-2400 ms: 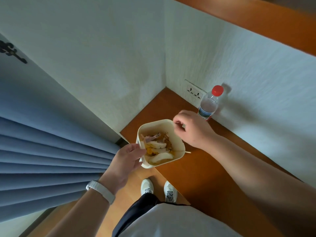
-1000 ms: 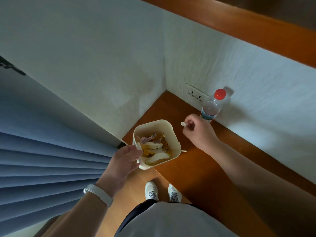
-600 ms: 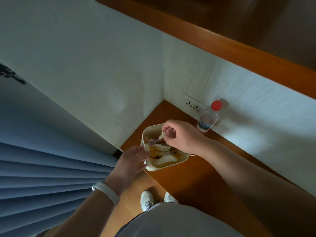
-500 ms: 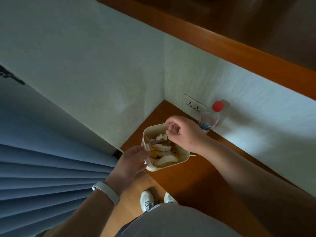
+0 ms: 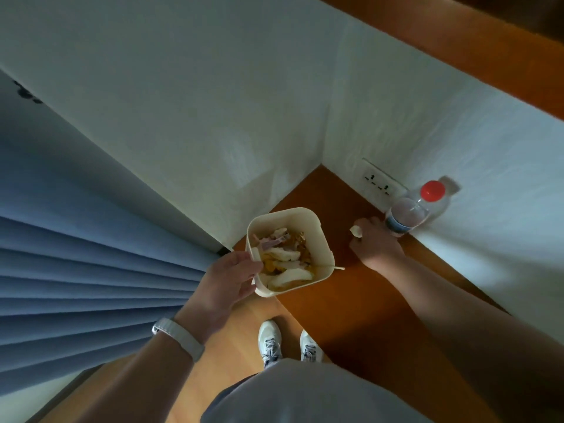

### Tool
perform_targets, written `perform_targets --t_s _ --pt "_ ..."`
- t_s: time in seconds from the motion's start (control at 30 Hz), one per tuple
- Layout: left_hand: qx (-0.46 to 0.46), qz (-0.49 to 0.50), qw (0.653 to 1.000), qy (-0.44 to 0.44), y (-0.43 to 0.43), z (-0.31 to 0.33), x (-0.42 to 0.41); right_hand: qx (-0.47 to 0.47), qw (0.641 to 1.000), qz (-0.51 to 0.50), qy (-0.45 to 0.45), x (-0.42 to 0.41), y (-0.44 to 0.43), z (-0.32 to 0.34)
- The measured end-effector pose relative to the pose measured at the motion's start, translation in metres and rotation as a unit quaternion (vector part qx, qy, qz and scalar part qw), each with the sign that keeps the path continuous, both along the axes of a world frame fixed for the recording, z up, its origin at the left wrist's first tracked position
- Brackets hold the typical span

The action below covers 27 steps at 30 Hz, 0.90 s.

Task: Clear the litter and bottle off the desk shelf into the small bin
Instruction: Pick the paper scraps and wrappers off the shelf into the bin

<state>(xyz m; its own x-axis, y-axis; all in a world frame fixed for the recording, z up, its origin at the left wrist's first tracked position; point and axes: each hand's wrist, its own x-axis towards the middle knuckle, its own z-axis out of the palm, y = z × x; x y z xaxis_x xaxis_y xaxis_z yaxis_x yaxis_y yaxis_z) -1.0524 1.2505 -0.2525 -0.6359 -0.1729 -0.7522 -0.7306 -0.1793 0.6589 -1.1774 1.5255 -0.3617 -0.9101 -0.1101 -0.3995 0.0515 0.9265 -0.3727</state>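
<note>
Head view showed the left hand (image 5: 230,280) gripping the small bin (image 5: 324,239) by its rim at the edge of the desk shelf (image 5: 351,303), apparently to keep each drop short, while the right hand (image 5: 376,246) pinched a white scrap (image 5: 355,231) just beside the upright bottle (image 5: 407,213).
</note>
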Motion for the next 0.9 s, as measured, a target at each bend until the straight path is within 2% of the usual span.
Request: perform_targets --t_s 0.17,0.47,0.63,0.8,0.9 --pt "-0.008 0.007 1.000 0.000 -0.005 0.006 0.003 0.047 0.999 0.020 -0.008 -0.009 -0.010 -0.022" --pt "-0.024 -0.008 1.000 -0.007 -0.007 0.003 -0.005 0.018 1.000 0.001 -0.018 -0.005 -0.008 -0.023" --pt "-0.017 -0.037 0.999 -0.009 -0.003 0.002 -0.011 -0.097 0.993 -0.070 0.017 0.005 -0.004 0.007" --pt "-0.012 -0.042 0.999 -0.004 0.000 0.002 -0.016 -0.238 0.963 -0.072 0.105 0.009 -0.013 0.063" --pt "-0.009 -0.055 0.998 -0.002 0.000 0.003 -0.017 -0.283 0.947 -0.055 0.142 0.015 -0.023 0.095"
